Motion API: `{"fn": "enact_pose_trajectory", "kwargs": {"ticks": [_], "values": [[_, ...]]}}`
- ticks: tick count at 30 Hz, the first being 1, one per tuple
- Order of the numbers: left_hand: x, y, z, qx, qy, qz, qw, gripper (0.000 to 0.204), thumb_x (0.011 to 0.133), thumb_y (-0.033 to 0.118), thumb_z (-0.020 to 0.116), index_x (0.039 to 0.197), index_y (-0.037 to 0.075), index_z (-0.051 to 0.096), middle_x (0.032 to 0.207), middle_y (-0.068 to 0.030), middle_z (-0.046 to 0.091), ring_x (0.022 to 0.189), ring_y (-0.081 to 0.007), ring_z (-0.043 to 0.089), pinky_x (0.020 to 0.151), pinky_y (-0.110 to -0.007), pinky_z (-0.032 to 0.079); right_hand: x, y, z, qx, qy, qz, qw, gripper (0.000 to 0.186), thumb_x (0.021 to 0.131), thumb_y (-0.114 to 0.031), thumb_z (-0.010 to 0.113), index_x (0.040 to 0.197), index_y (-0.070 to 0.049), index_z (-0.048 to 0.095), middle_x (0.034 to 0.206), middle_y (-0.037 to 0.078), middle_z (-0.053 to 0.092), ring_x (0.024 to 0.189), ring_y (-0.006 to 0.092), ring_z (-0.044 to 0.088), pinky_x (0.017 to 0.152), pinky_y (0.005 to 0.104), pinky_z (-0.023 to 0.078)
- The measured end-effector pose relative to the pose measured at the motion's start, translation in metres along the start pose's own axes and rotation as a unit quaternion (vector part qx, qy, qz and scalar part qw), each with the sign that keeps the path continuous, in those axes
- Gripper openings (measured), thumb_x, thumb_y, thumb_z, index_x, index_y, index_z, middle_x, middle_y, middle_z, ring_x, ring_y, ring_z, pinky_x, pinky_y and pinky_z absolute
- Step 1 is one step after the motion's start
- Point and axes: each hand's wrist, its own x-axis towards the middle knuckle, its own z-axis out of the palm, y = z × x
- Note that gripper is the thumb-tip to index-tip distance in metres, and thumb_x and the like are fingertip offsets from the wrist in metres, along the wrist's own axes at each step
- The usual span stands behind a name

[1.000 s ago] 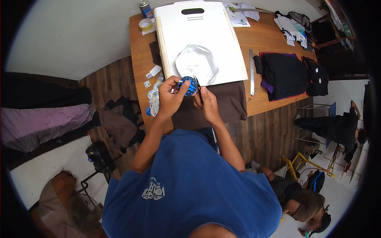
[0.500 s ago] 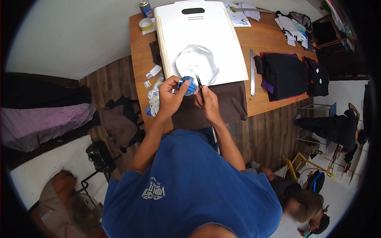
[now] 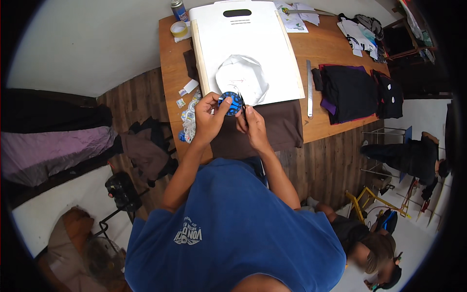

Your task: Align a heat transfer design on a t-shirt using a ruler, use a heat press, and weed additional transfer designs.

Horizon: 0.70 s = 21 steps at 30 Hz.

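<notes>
A round blue-and-black sticker (image 3: 232,104) is pinched between the thumb and fingers of my left hand (image 3: 210,116). My right hand (image 3: 254,126) grips a pair of dark scissors (image 3: 242,100), whose blades lie along the sticker's right edge. Just beyond both hands sits a round, crumpled white paper tray (image 3: 260,80) with thin scraps in it. It rests on a white board (image 3: 243,41) with a dark slot near its far end. Dark brown cloth (image 3: 284,124) hangs under the board's near edge.
Several cut stickers (image 3: 188,117) lie left of the board on the wooden table (image 3: 172,63). A tape roll (image 3: 179,30) and spray can (image 3: 178,10) stand at the far left. To the right are a steel ruler (image 3: 309,90) and folded black shirts (image 3: 344,90). Two people occupy the right side.
The sticker has turned slightly and now faces up more fully, with less glare. The scissors have shifted slightly at its right edge, their blades looking closer together.
</notes>
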Motion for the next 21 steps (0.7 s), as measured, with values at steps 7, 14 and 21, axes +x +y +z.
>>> {"fn": "enact_pose_trajectory", "kwargs": {"ticks": [7,14,21], "values": [[-0.0005,0.0001,0.0002,0.005,0.000,0.004,1.000,0.018,0.096,0.014,0.074,0.083,0.005,0.064,0.073,0.0065,0.062,0.064,0.0016,0.046,0.057,-0.018,0.034,-0.0001,0.0007,0.0003,-0.006,0.005,-0.008,1.000,0.042,0.114,-0.035,0.037,0.100,-0.002,0.058,0.060,-0.004,0.032,0.053,0.0062,0.027,0.052,0.0247,0.028],[-0.0012,-0.0015,-0.0008,0.006,-0.001,0.000,1.000,0.019,0.096,0.015,0.074,0.083,0.005,0.065,0.074,0.0062,0.062,0.064,0.0018,0.047,0.057,-0.017,0.035,-0.0005,0.0025,0.0006,-0.003,0.007,-0.013,1.000,0.041,0.114,-0.034,0.036,0.099,-0.002,0.057,0.061,-0.005,0.033,0.054,0.0060,0.027,0.052,0.0247,0.028],[-0.0017,0.0024,0.0002,0.002,-0.003,-0.002,1.000,0.018,0.096,0.014,0.074,0.084,0.004,0.065,0.076,0.0048,0.065,0.065,0.0017,0.050,0.058,-0.017,0.037,0.0002,0.0026,-0.0039,0.013,0.004,-0.012,1.000,0.041,0.114,-0.035,0.036,0.099,-0.003,0.057,0.060,-0.005,0.032,0.052,0.0058,0.027,0.051,0.0246,0.028]]}}
